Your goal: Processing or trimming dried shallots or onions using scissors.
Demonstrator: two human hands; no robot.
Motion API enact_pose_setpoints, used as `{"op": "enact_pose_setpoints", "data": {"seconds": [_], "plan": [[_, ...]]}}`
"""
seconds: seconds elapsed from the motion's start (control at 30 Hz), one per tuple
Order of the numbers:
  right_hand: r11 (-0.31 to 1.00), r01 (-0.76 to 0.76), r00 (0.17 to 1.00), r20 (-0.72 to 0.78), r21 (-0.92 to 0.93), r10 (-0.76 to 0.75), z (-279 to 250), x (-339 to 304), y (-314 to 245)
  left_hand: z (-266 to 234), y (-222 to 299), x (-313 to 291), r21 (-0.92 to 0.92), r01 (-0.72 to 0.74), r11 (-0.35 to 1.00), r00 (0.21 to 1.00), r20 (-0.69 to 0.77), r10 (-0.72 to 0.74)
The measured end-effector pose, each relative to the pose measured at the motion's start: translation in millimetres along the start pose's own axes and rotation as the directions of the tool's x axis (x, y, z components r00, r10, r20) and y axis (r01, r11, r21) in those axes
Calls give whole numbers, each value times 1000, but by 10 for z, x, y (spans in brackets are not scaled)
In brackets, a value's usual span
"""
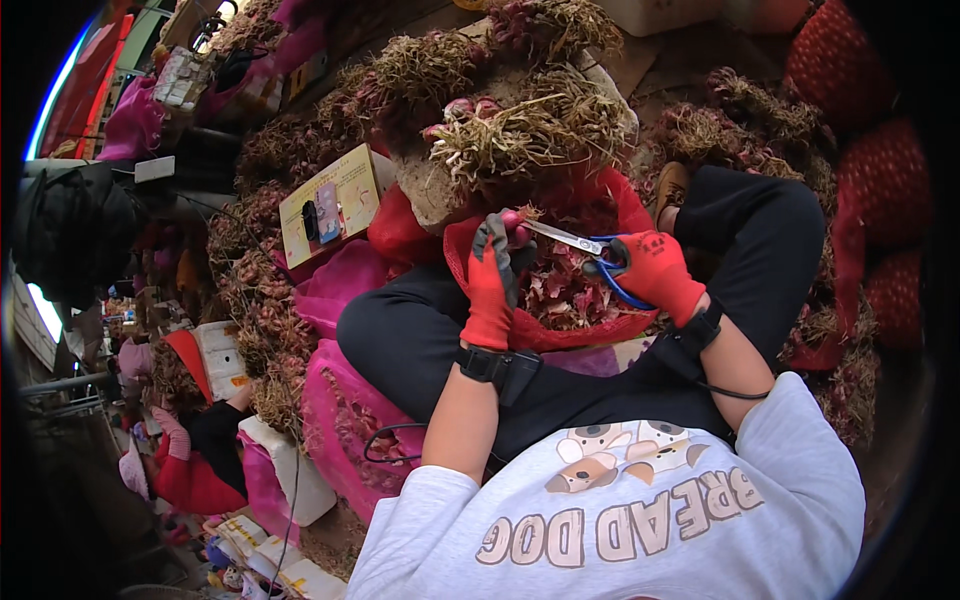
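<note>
Trimming of a bulb, viewed from above. The left hand [490, 265], gloved in red and grey, pinches a purple-red bulb [514, 220] at its fingertips, above the near side of a red net bag [590, 333]. The right hand [650, 273], also gloved, grips the blue handles of the scissors [565, 236], which lie at 4 o'clock from the bulb, their tips pointing back toward it; whether the tips touch, and how far the blades are parted, cannot be told. Loose skins [560, 285] lie in the bag at 5 o'clock; a dried bunch [535, 130] rests at 12 o'clock on a pale block [425, 190]. The step in hand is judged to be the cut itself; the next move would call for a steady bulb, blades set clear of the left fingertips, and a short snip.
</note>
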State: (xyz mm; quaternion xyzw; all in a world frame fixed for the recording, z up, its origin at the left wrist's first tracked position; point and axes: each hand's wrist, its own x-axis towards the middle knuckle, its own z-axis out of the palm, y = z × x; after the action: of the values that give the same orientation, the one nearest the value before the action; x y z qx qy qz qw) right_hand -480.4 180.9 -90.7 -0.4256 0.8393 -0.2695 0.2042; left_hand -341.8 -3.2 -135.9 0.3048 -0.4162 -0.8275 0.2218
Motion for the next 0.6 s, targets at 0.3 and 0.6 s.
{"op": "enact_pose_setpoints", "data": {"seconds": [0.3, 0.6], "plan": [[942, 22, 1000, 9, 334, -26, 206, 5, 112, -50, -3, -7, -11, 29, 1000, 999, 46, -28], [29, -305, 950, 301, 952, 84, 312, 213, 225, 367, -9, -188, 281, -223, 933, 916, 389, 101]]}}
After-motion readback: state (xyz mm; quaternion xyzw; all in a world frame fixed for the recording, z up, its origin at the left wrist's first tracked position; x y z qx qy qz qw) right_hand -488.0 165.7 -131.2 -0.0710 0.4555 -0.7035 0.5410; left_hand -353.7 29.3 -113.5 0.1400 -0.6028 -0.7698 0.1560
